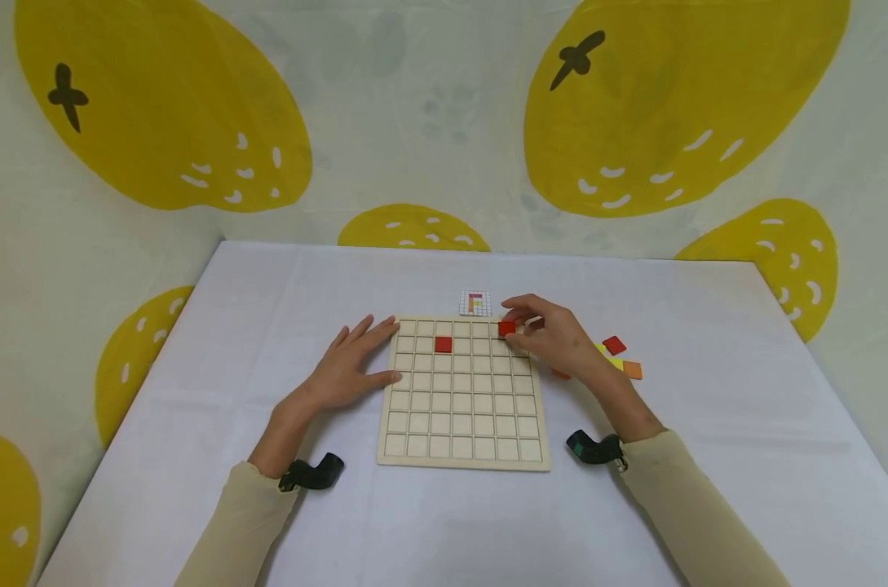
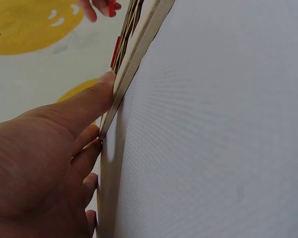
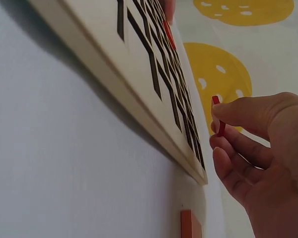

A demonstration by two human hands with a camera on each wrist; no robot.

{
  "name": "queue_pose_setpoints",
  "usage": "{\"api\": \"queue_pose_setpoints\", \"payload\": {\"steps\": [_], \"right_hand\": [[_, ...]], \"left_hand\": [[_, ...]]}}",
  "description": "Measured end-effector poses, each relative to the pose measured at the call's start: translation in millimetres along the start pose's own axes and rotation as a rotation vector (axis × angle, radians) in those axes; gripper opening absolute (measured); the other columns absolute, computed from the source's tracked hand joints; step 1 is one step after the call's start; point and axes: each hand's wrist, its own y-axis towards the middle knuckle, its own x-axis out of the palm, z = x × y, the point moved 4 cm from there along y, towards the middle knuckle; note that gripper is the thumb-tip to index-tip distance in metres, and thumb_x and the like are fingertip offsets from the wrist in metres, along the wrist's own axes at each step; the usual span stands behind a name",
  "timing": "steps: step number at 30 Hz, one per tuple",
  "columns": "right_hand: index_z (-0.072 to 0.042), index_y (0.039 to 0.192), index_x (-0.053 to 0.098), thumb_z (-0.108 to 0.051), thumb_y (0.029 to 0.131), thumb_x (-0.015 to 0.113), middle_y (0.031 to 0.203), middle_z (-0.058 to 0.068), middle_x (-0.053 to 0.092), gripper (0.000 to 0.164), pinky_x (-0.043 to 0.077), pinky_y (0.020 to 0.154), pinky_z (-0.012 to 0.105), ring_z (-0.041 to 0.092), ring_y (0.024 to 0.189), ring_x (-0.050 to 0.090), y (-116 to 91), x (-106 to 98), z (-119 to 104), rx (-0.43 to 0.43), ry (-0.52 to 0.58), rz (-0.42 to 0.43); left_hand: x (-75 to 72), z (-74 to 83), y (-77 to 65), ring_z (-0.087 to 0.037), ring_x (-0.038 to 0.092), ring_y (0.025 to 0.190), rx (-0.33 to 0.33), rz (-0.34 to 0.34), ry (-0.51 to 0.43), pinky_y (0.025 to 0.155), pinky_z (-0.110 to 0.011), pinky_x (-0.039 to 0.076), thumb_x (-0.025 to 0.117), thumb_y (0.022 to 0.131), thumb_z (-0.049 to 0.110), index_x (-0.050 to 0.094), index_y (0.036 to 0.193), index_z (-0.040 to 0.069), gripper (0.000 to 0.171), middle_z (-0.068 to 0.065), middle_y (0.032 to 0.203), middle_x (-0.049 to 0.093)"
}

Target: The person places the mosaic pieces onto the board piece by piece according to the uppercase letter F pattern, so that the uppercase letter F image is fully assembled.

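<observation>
A square wooden grid board (image 1: 441, 403) lies on the white table. One red square tile (image 1: 443, 345) sits in a cell of its second row from the far edge. My right hand (image 1: 557, 338) pinches another red tile (image 1: 506, 329) between thumb and fingers above the far right part of the board; in the right wrist view this tile (image 3: 218, 116) is held on edge, apart from the board. Against the board's left edge rests my left hand (image 1: 348, 371), fingers extended, its thumb (image 2: 97, 96) touching the rim in the left wrist view.
Beyond the board's far edge lies a small pattern card (image 1: 475, 303) with a coloured grid. Right of the board, partly behind my right hand and forearm, are loose tiles: a red one (image 1: 615, 345), an orange one (image 1: 633, 370) and yellow ones. Patterned cloth walls surround the table.
</observation>
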Motion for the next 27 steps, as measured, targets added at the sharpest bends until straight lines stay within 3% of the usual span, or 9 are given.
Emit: {"api": "queue_pose_setpoints", "payload": {"steps": [10, 16, 27], "right_hand": [[-0.011, 0.145, 0.055, -0.014, 0.09, 0.082, 0.12, 0.008, 0.075, 0.061, 0.058, 0.095, 0.037, 0.025, 0.103, 0.068, 5, 15, -13, -0.01, 0.014, -0.016], [-0.008, 0.139, 0.062, -0.013, 0.089, 0.083, 0.117, 0.01, 0.075, 0.055, 0.057, 0.09, 0.032, 0.025, 0.103, 0.068, 7, 23, -22, -0.042, 0.047, -0.046], [-0.009, 0.138, 0.064, -0.013, 0.09, 0.082, 0.116, 0.008, 0.076, 0.051, 0.055, 0.094, 0.04, 0.025, 0.108, 0.068, 10, 36, -28, -0.068, 0.046, -0.097]], "left_hand": [[0.2, -0.3, -0.7, -0.036, 0.014, 0.164, 0.008, 0.0, -0.013, 0.132, -0.063, 0.004, 0.077, 0.095, 0.034, 0.037, 0.163, 0.015, 0.081, -0.004, 0.172, 0.032], [-0.4, -1.1, 0.3, -0.035, 0.014, 0.165, 0.009, 0.005, -0.006, 0.132, -0.063, 0.004, 0.077, 0.095, 0.034, 0.037, 0.163, 0.016, 0.081, -0.003, 0.173, 0.032], [0.2, -0.5, 0.0, -0.036, 0.014, 0.164, 0.01, 0.005, -0.011, 0.132, -0.064, 0.005, 0.077, 0.094, 0.033, 0.037, 0.163, 0.015, 0.081, -0.004, 0.172, 0.033]]}}
